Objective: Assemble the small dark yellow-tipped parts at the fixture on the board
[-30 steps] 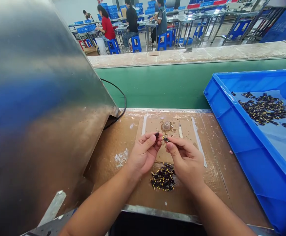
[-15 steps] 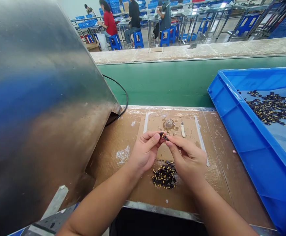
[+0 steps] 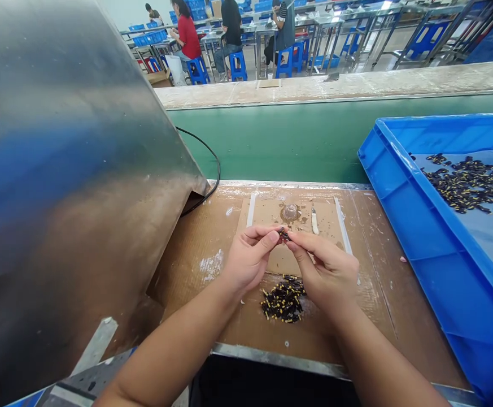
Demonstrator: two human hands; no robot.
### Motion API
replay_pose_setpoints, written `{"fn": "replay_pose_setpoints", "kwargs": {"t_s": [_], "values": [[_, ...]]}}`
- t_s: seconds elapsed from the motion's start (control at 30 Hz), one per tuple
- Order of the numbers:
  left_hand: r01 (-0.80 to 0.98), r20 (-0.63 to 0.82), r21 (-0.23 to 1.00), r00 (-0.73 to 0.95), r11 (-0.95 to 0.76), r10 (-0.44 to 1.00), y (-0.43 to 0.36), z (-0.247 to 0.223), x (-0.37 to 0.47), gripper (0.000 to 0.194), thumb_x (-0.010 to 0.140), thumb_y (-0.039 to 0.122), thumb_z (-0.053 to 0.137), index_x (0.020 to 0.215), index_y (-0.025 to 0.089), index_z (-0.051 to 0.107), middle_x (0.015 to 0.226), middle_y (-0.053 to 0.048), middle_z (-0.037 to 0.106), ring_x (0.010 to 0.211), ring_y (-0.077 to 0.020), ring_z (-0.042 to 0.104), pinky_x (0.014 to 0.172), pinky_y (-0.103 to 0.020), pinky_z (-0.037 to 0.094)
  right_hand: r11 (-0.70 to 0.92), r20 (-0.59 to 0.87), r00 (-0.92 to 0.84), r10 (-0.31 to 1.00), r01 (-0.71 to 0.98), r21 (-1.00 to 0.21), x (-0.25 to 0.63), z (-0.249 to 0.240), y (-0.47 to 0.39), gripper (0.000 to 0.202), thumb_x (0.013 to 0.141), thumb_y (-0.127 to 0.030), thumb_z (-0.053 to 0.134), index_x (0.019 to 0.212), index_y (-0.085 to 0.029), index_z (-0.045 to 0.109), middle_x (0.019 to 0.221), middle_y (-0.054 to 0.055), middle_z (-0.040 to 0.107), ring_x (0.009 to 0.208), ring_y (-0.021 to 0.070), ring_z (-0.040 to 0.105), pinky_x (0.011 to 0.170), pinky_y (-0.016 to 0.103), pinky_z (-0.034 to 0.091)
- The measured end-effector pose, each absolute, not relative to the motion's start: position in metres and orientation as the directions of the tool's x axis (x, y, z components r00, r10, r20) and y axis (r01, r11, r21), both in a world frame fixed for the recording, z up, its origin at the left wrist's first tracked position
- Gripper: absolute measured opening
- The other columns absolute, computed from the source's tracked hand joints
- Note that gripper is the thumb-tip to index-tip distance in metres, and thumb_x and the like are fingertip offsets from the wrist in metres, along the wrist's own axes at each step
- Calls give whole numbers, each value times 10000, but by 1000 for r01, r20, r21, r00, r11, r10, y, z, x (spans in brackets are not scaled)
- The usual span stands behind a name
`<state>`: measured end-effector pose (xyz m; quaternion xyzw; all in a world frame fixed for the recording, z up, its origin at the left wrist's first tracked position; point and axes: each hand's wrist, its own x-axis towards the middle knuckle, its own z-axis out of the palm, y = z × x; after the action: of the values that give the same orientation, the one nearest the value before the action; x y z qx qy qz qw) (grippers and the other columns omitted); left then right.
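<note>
The hands [image 3: 248,257] now meet more closely (than a second ago), fingertips pinched on small black parts [image 3: 284,234].

Bare left hand [image 3: 250,257], bare right hand [image 3: 331,271], slim fingers, rounded thumbs, smooth bare forearms [image 3: 178,336] broadening past the bench's [image 3: 195,254] front edge, black patch [image 3: 271,384] below that edge, clothing or shadow, hard to tell from here.

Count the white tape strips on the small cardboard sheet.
2: the left strip and the right strip, along opposite sides of the cardboard sheet. The left hand and right hand cover part of it, so more may be hidden.
</note>
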<state>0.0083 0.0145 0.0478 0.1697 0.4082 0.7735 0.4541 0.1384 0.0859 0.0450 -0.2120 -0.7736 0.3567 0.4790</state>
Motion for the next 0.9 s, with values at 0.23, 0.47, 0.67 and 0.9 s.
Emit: {"fn": "replay_pose_setpoints", "kwargs": {"t_s": [0.23,0.47,0.67,0.9], "values": [[-360,-12,891,-627,-275,779,14,39,15,170,715,321,907,819,219,818,1000,-75,797,979,-196,724,1030,-359,540,710,621,-457,637,34,-703,142,47,88,259,958,-172,683,1142,-332,770,1094,-20,792,965,192,770,883,379,662],[-231,49,938,-646,-257,761,12,45,20,81,803,213,829,883,227,829,1106,-94,786,1081,-219,718,1071,-366,539,730,632,-455,627,60,-681,143,50,90,250,954,-164,688,1130,-324,765,1079,-22,795,963,189,767,872,366,655],[-111,132,956,-660,-271,739,12,51,16,96,806,204,820,893,245,829,1173,-94,761,1143,-231,689,1118,-379,496,753,681,-394,617,44,-656,141,44,88,331,914,-127,706,1187,-314,729,1092,10,782,955,205,751,874,395,648],[113,209,977,-630,-178,748,13,42,9,155,910,316,705,963,233,824,1095,-102,765,1014,-212,685,924,-295,538,623,615,-320,721,-90,-777,146,52,93,271,906,-108,669,1111,-281,708,1100,42,722,1022,205,702,845,384,639]]}}
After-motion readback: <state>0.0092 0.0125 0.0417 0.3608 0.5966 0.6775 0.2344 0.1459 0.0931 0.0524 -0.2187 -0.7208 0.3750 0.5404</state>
